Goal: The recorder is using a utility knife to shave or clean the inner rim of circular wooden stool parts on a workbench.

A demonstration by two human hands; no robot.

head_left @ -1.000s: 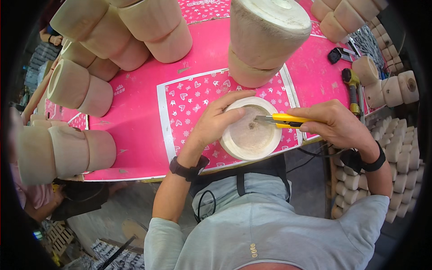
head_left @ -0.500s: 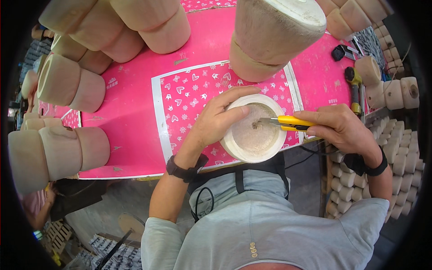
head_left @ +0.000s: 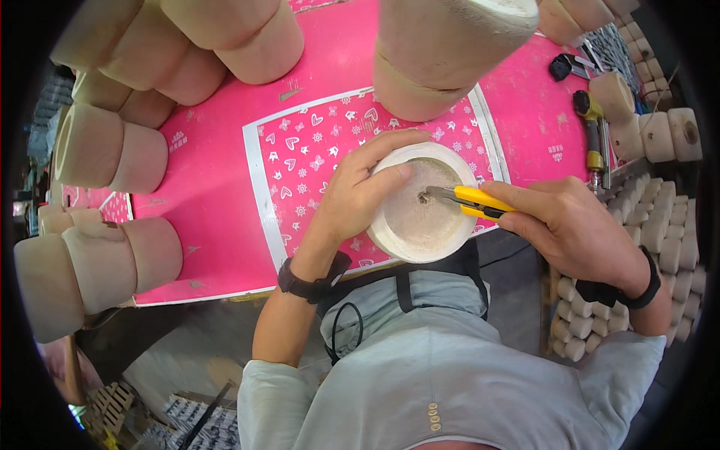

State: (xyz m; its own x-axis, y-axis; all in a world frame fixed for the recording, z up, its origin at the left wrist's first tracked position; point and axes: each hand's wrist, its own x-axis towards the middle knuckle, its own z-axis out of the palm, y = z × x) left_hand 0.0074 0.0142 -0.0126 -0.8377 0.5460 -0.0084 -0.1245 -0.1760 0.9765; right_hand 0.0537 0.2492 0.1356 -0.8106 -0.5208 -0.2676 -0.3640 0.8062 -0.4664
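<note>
A round cream-coloured pot (head_left: 427, 236) sits at the table's near edge, its recessed round face turned up toward me. My left hand (head_left: 367, 184) is closed round the pot's left rim, with the thumb laid over the edge. In my right hand (head_left: 559, 221) is a yellow and black utility knife (head_left: 480, 201). Its blade points left, and the tip is at a small dark rough hole in the middle of the recessed face. A tall stack of pale pots (head_left: 442, 52) stands just beyond my left hand.
The pink table (head_left: 202, 247) carries stacked pots (head_left: 112, 146) along its left side. At the right lie a yellow and black power tool (head_left: 592, 139) and more pots (head_left: 656, 137). Many small pale cylinders (head_left: 660, 217) are piled beside the table at the right.
My right hand and forearm have swung slightly outward and down, and the knife has tilted a little. The blade tip stays at the hole. The whole view has shifted slightly.
</note>
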